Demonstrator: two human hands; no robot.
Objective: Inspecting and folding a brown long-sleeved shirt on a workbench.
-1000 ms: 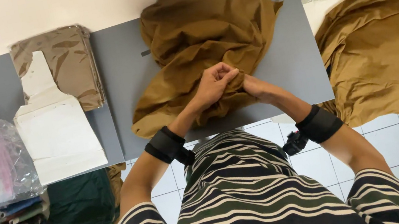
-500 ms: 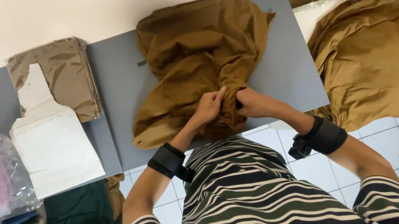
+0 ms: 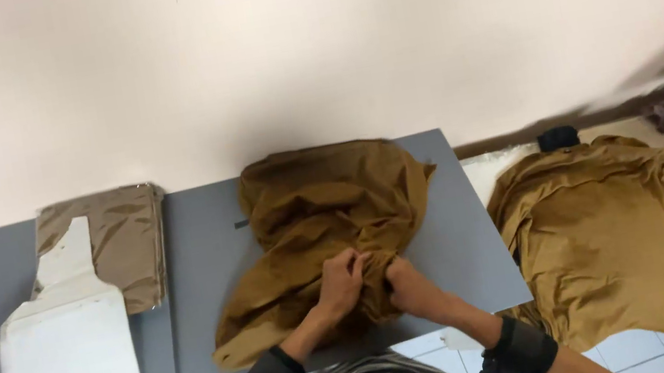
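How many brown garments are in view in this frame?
3: a crumpled garment on the grey table under both hands, a folded garment at left, a garment pile at right, possibly several.

**Looks like a small garment packing room**

Pretty sure this is a clothing workshop or packing spot, not a home. There's a plain grey table [image 3: 201, 262] against a bare wall, a white shirt-shaped folding board [image 3: 67, 348], a folded shirt in a clear bag [image 3: 121, 240], and a pile of identical brown shirts [image 3: 609, 230] stacked alongside over a tiled floor [image 3: 646, 345].
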